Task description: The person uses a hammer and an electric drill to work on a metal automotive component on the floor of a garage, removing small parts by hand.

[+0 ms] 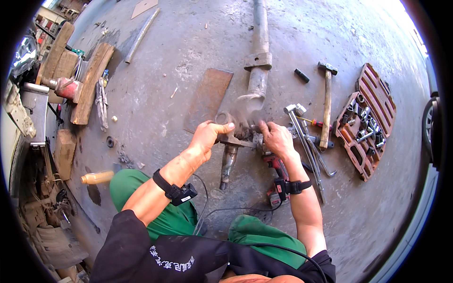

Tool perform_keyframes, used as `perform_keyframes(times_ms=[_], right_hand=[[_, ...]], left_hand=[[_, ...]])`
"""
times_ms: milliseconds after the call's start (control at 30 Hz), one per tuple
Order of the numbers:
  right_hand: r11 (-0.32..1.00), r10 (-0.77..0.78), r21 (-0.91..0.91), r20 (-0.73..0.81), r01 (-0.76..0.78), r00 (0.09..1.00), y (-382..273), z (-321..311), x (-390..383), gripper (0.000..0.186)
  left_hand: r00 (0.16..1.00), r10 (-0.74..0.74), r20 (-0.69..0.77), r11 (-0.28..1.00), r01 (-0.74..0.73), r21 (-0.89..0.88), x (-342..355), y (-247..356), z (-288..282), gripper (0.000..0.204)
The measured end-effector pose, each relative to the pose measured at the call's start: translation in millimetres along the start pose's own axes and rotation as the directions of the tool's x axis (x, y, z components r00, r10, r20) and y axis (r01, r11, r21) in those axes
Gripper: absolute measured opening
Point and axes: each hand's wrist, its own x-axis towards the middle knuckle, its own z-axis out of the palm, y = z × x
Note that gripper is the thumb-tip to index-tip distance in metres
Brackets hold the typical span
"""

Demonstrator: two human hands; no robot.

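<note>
A greasy steering knuckle [245, 142] with a tapered spindle [230, 162] pointing toward me sits at the near end of a long grey axle tube [258, 82]. My left hand [204, 139] is closed round the knuckle's left side, thumb on top. On its right side my right hand [277, 139] grips the dark part, its curled fingers partly hidden. Motion blur smears the spot between my hands. Under my right forearm lies a red and black cordless power tool [273, 165]. A flat rusty plate [207, 96] rests on the floor beyond my left hand.
To the right lie a hammer [327, 104], a black socket [301, 75], long wrenches [306, 151], a screwdriver [316, 122] and an open socket case [365, 125]. At left are wooden blocks [92, 85], a red jack [68, 88], a yellowish bottle [96, 177] and a metal pipe [142, 35].
</note>
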Motion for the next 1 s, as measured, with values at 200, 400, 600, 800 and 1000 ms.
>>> perform_keyframes(times_ms=[200,400,600,800,1000], right_hand=[[0.993,-0.114,0.026,-0.068,0.116,0.991,2.3,-0.4,-1.5,0.051],[0.996,-0.078,0.026,-0.072,0.080,0.994,-0.2,-0.4,-5.4,0.051],[0.999,-0.022,-0.031,0.023,0.023,0.999,-3.1,-3.5,2.7,0.049],[0.974,-0.214,0.055,-0.113,0.221,0.970,6.6,0.1,0.2,0.042],[0.997,-0.062,-0.040,-0.061,0.059,0.996,4.4,5.8,5.5,0.057]], left_hand=[[1.000,-0.010,0.001,1.000,0.010,0.010,-1.7,2.0,3.1,0.047],[1.000,0.023,-0.017,1.000,-0.023,-0.020,-6.8,3.5,5.2,0.041],[1.000,0.014,-0.015,1.000,-0.014,0.004,-0.7,0.0,1.0,0.042],[0.999,0.016,-0.031,0.998,-0.014,0.069,5.3,-2.0,0.8,0.035],[1.000,0.003,0.027,1.000,-0.004,0.012,8.7,-8.9,-5.6,0.026]])
